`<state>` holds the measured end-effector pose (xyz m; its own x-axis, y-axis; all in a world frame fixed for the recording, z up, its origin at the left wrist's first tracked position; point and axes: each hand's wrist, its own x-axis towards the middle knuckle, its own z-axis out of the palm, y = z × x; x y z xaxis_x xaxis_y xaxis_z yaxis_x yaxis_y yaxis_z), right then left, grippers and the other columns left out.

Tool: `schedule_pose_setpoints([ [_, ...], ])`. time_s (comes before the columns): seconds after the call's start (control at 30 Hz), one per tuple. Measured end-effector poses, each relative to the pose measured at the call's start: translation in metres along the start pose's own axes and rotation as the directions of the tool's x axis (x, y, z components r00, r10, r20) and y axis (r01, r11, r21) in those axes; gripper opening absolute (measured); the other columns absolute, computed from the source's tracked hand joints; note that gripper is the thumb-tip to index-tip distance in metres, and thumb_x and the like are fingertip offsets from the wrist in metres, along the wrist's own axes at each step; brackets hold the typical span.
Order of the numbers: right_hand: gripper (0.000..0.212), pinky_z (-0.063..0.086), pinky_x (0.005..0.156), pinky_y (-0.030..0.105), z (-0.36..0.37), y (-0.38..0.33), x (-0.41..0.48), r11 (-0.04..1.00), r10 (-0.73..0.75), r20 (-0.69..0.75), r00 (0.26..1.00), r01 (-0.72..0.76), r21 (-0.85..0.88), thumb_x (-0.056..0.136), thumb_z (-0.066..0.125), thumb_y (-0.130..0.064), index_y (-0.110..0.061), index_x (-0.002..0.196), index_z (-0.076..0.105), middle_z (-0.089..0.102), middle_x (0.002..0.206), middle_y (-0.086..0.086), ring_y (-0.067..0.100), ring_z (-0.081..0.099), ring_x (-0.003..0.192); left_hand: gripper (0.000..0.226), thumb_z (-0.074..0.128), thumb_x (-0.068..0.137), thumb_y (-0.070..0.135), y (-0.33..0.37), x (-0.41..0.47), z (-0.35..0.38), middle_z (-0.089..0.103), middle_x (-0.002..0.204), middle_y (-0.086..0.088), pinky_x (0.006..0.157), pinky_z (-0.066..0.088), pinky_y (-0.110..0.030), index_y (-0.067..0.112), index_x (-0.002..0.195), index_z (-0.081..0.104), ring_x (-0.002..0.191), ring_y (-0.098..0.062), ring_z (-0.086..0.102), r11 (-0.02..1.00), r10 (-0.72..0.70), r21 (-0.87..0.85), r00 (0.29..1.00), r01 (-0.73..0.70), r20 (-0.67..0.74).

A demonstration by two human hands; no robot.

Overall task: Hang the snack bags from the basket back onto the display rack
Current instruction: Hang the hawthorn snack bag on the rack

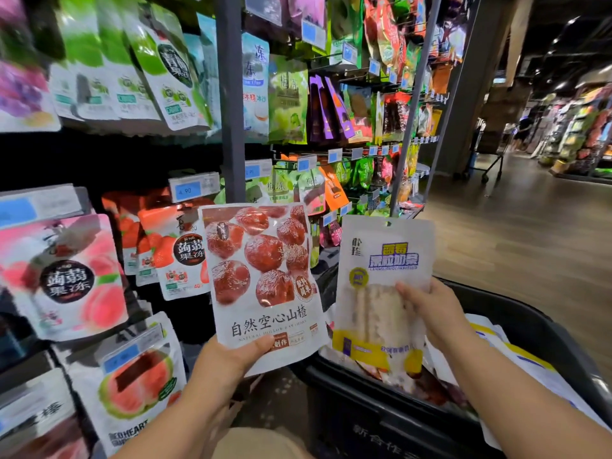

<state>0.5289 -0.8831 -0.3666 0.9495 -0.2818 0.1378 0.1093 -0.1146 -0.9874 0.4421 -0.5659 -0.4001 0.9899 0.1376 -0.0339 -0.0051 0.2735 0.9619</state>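
Observation:
My left hand (228, 361) grips the bottom of a white snack bag printed with red hawthorn fruit (261, 279), held upright in front of the display rack (231, 104). My right hand (430, 313) holds a white and yellow snack bag with purple lettering (374, 293) upright by its right side, above the black basket (543, 329). That bag has a hang hole at its top. More bags lie inside the basket (516, 356), partly hidden by the held bag and my right arm.
The rack on the left is full of hanging bags: peach jelly (66, 276), strawberry jelly (178, 256), watermelon (139, 382), green pouches above (159, 67). Blue price tags (193, 187) stick out from the hooks. A wooden-floored aisle (516, 233) runs to the right.

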Motion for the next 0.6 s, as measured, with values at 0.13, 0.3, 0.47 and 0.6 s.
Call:
schedule_pose_setpoints([
  [0.13,0.020,0.055,0.086,0.043,0.022,-0.043,-0.003,0.981,-0.095,0.072,0.993,0.082,0.175,0.091,0.065,-0.009,-0.009,0.111,0.070,0.076,0.100,0.009,0.026,0.072,0.092,0.063,0.094,0.047,0.033,0.011,0.006,-0.011,0.077,0.100,-0.002,0.095,0.054,-0.046,0.017,0.105,0.073,0.098,-0.026,0.071,0.974,0.096,0.217,0.990,-0.071,-0.105],
  [0.3,0.017,0.061,0.068,0.033,0.064,-0.089,-0.018,0.944,-0.159,0.197,0.967,0.090,0.317,0.093,0.058,0.000,-0.007,0.104,0.068,0.077,0.089,0.007,0.020,0.073,0.076,0.050,0.094,0.057,0.029,0.035,0.005,-0.019,0.076,0.092,0.004,0.085,0.057,-0.043,0.021,0.101,0.072,0.090,-0.022,0.070,0.922,0.161,0.376,0.975,-0.094,-0.151],
  [0.47,0.017,0.059,0.058,0.030,0.111,-0.109,-0.029,0.941,-0.160,0.287,0.945,0.058,0.334,0.092,0.059,0.001,-0.004,0.106,0.066,0.076,0.081,0.006,0.018,0.073,0.069,0.030,0.093,0.063,0.027,0.061,-0.001,-0.033,0.071,0.065,0.017,0.062,0.049,-0.016,0.024,0.081,0.068,0.072,-0.005,0.064,0.899,0.225,0.414,0.962,-0.144,-0.155],
  [0.6,0.018,0.059,0.061,0.033,0.148,-0.120,-0.040,0.942,-0.161,0.389,0.907,0.024,0.335,0.093,0.059,-0.001,-0.007,0.108,0.067,0.077,0.090,0.009,0.022,0.074,0.077,0.033,0.091,0.054,0.037,0.082,-0.013,-0.052,0.074,0.068,0.014,0.061,0.050,-0.012,0.024,0.077,0.073,0.070,-0.008,0.067,0.889,0.236,0.430,0.962,-0.155,-0.141],
])
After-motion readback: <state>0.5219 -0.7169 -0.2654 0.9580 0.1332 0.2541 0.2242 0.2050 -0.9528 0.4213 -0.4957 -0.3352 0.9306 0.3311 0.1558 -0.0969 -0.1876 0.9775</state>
